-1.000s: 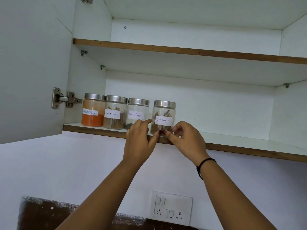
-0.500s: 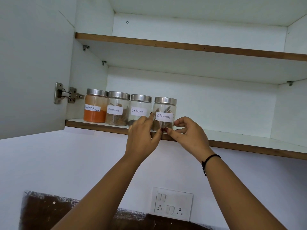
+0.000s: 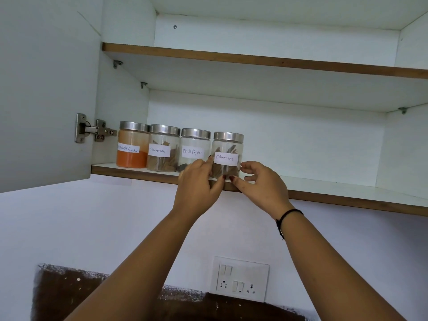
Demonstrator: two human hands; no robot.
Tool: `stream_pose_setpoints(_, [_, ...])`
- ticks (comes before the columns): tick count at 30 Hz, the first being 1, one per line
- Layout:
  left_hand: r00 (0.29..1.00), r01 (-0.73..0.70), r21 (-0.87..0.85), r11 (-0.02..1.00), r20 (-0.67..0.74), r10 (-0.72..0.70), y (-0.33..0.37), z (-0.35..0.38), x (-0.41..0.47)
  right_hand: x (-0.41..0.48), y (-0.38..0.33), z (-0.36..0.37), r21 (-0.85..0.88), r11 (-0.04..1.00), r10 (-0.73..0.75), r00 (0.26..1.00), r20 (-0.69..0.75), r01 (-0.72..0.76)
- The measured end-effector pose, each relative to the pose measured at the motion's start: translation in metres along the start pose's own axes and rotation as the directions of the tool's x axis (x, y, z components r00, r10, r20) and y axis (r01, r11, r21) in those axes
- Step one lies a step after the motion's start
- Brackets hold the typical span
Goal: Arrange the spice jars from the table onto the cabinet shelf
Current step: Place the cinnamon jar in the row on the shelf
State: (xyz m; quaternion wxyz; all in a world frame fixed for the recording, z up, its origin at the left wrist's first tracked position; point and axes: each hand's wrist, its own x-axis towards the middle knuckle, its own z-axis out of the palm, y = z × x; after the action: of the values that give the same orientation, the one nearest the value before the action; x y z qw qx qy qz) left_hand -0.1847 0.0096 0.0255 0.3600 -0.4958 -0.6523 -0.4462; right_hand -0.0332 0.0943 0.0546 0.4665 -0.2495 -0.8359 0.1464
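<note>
From my remote seat I see four steel-lidded jars standing in a row at the left end of the lower shelf point(image 3: 324, 188), close to its front edge. From the left they are the red chilli powder jar point(image 3: 132, 147), the first cinnamon jar point(image 3: 163, 149), the black pepper jar point(image 3: 194, 144) and the second cinnamon jar point(image 3: 228, 147). The first three touch or nearly touch; the last stands just beside the pepper jar, upright on the shelf.

My left hand point(image 3: 199, 184) grips the second cinnamon jar from its left, fingers point(image 3: 203, 164) laid up its side and thumb at the base. My right hand point(image 3: 264, 184) pinches its lower right side, with a black band point(image 3: 286, 216) on that wrist.

The upper shelf point(image 3: 254, 60) runs above. The cabinet door point(image 3: 46, 89) hangs open at left on its hinge point(image 3: 92, 129). A switch plate point(image 3: 240, 278) sits on the wall below.
</note>
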Motion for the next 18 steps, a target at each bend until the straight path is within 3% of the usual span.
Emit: stream_pose_setpoints(18, [0.998, 0.016, 0.006, 1.0, 0.056, -0.017, 0.0003, -0.0046, 0.0031, -0.0012, -0.006, 0.0081, -0.142, 0.99, 0.004, 1.0, -0.005, -0.005])
